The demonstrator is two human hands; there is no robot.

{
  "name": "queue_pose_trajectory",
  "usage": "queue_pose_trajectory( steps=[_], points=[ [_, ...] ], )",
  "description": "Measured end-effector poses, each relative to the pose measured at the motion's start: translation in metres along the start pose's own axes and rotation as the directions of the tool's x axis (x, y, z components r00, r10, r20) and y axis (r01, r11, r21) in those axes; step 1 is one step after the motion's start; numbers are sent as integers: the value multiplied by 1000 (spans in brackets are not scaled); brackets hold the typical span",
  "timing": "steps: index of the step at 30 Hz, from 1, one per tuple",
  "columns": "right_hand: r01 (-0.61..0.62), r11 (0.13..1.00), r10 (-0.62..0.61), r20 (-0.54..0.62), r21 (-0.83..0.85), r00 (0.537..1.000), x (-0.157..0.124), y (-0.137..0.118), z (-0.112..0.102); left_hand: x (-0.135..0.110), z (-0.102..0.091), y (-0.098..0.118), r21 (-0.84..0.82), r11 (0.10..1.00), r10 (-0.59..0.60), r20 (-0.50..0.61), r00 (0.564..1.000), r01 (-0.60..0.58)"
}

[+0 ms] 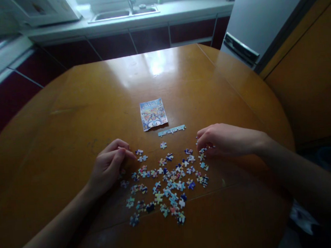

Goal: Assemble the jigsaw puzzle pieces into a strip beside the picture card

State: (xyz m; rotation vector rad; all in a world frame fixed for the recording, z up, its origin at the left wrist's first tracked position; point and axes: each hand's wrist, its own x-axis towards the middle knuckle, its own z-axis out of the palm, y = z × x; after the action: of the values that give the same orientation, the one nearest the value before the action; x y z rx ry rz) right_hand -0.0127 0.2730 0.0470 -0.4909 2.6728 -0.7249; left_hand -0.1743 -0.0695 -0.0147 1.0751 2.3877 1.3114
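Many loose jigsaw puzzle pieces [172,184] lie scattered on the wooden table in front of me. My left hand [108,163] rests at the left edge of the scatter, fingers curled, thumb against the index finger; whatever it holds is hidden. Its index fingertip is beside a few pieces [142,158]. At the right edge, my right hand [218,139] bends its fingers down, closed, over several pieces [202,155]; its fingertips are partly hidden. A joined strip of puzzle pieces [171,130] lies beyond the scatter, with a single piece [163,145] just nearer.
A creased picture sheet [153,114] with cartoon art lies beyond the strip. The glossy wooden table [74,93] has a rounded far edge. Behind it are a counter with a sink [125,14], dark red cabinets [113,46] and a pale fridge [265,13] at right.
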Motion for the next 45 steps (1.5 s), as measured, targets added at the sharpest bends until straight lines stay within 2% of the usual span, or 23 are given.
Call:
queue_pose_trajectory(
  steps=[13, 21, 26, 31, 37, 42, 45],
  points=[
    [-37, 998, 39, 44, -50, 998, 5, -8, 3, 1, -2, -1, 59, 996, 60, -2, 998, -60],
    [64, 998, -64, 16, 29, 998, 1, -6, 1, 1, -2, 1, 71, 995, 71, -1, 997, -71],
    [-30, 998, 28, -33, -57, 999, -3, -5, 1, 1, -2, 1, 64, 995, 70, -3, 998, -70],
    [-10, 994, 11, 4, -113, 1000, 0, -6, 7, 0, -2, -1, 41, 998, 54, 3, 999, -54],
    [33, 997, -31, 30, -65, 999, 2, -7, 9, 2, -2, 2, 68, 997, 33, -4, 999, -33],
    [62, 998, -63, 66, 11, 996, 0, -6, 3, 2, -1, 2, 70, 997, 44, -9, 999, -43],
    [48, 999, -48, 8, 11, 999, -3, -2, -4, 1, -1, -2, 60, 997, 48, -1, 999, -48]
  ],
)
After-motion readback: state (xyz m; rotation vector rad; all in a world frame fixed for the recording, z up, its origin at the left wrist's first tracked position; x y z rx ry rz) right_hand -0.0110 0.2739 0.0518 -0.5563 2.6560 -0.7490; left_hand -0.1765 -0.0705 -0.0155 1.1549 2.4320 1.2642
